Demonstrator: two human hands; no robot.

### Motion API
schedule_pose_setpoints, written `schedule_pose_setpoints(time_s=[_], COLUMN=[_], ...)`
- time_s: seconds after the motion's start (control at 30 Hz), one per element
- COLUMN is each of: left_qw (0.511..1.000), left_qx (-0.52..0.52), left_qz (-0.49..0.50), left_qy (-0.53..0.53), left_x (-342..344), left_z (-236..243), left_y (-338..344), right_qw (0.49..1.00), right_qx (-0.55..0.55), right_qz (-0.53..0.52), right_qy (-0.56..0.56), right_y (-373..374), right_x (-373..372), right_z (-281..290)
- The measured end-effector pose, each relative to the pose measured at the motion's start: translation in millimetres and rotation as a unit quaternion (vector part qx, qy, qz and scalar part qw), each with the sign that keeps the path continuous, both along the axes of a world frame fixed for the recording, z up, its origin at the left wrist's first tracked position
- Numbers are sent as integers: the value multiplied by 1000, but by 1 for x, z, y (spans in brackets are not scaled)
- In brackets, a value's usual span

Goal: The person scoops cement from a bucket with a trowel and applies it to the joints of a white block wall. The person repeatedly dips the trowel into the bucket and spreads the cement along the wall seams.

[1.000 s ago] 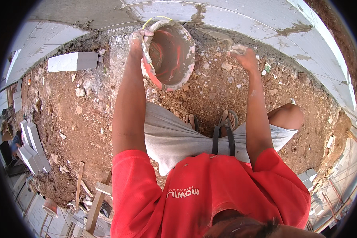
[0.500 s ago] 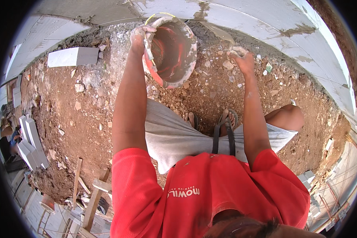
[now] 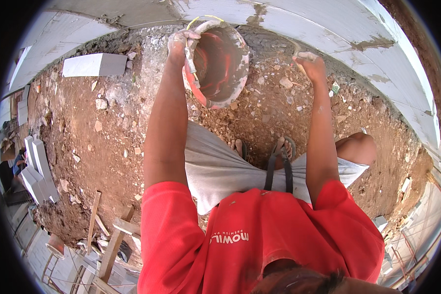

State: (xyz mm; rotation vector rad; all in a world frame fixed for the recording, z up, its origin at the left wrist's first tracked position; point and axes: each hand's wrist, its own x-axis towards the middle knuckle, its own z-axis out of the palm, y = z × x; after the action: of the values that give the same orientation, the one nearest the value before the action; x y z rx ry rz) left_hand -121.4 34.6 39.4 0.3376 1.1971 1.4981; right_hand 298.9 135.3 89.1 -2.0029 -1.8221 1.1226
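Observation:
My left hand (image 3: 181, 41) grips the rim of a red bucket (image 3: 220, 63) smeared with grey mortar. The bucket is tilted, its mouth facing me, just in front of the white block wall (image 3: 328, 24). My right hand (image 3: 308, 63) is closed around a small tool whose thin curved end shows beside the fingers; most of the tool is hidden. That hand is right of the bucket, near the foot of the wall. Below, I see my red shirt, grey shorts and sandalled feet (image 3: 284, 147) on the rubble.
Bare reddish earth with stones and mortar scraps lies underfoot. A loose white block (image 3: 93, 63) lies at the left by the wall. Several more white blocks (image 3: 36, 169) are stacked at the far left. Wooden slats (image 3: 108, 235) lie at the lower left.
The bucket and my left hand have shifted slightly up and right, toward the wall. My right hand has risen a little toward the wall's foot.

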Motion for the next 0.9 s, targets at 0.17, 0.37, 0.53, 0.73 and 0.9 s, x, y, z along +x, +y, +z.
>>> schedule_pose_setpoints(time_s=[0.17,0.37,0.53,0.73,0.9], left_qw=[999,999,999,997,999], left_qx=[-11,17,25,26,43], left_qz=[-8,-18,-20,-36,2], left_qy=[-39,-41,10,62,-20], left_x=[-25,2,-4,-15,-20], left_z=[-19,14,-1,-11,-19], left_y=[-1,-2,-4,-16,-1], right_qw=[1000,998,997,992,993], right_qx=[5,-12,-44,-34,82], right_qz=[-9,65,20,-54,17], right_qy=[21,10,56,111,83], right_y=[-37,-23,3,-22,-49], right_x=[27,-21,-23,42,35], right_z=[-8,-20,-14,36,51])
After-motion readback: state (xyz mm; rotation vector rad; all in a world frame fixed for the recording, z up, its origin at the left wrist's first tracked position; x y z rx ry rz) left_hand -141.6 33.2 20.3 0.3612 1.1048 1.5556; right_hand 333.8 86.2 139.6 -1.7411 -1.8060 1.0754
